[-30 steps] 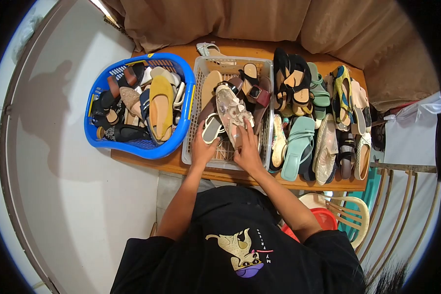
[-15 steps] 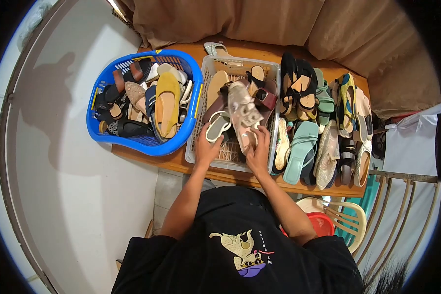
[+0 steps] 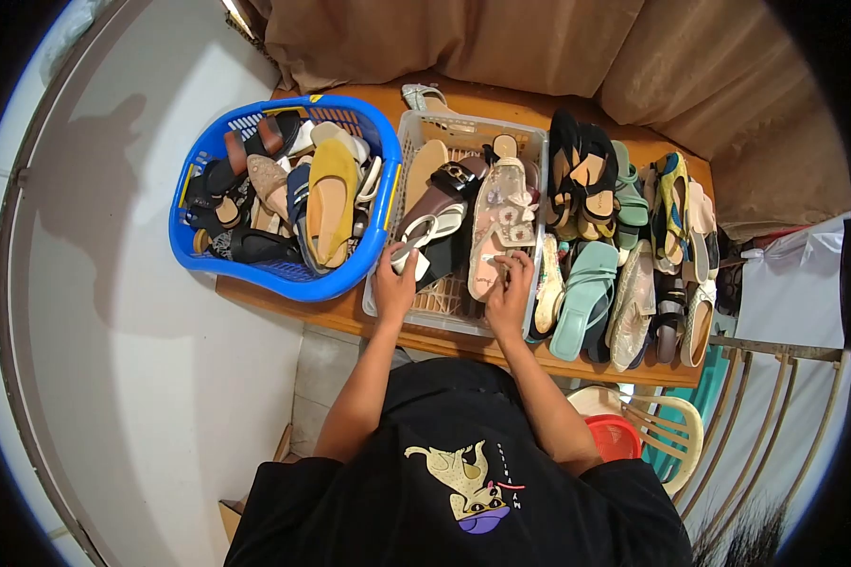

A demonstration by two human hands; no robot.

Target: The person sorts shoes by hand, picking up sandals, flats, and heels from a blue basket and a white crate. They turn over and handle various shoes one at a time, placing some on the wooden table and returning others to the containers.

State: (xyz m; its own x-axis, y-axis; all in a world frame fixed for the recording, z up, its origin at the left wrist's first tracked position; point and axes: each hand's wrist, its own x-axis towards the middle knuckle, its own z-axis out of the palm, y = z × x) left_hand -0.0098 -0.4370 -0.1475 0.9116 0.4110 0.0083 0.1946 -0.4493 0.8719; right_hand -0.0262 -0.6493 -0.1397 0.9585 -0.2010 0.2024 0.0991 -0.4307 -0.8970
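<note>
1. The left hand [image 3: 395, 282] grips the white-strapped sandal [image 3: 414, 248] at the near left part of the pale plastic basket [image 3: 376, 283].
2. The right hand [image 3: 508, 295], fingers curled, pinches the near end of the pink bow sandal [image 3: 490, 255], along that basket's right side.
3. Left of the basket: blue basket [image 3: 303, 287] of shoes.
4. Right of it: mint sandal [image 3: 581, 302] on the wooden surface [image 3: 671, 371].

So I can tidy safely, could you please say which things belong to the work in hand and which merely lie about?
Likely in the work:
- white-strapped sandal, at left hand
- pink shoe, at right hand
- clear basket
- blue basket
- loose shoes

Probably incidental:
- cream chair
- red tub
</note>
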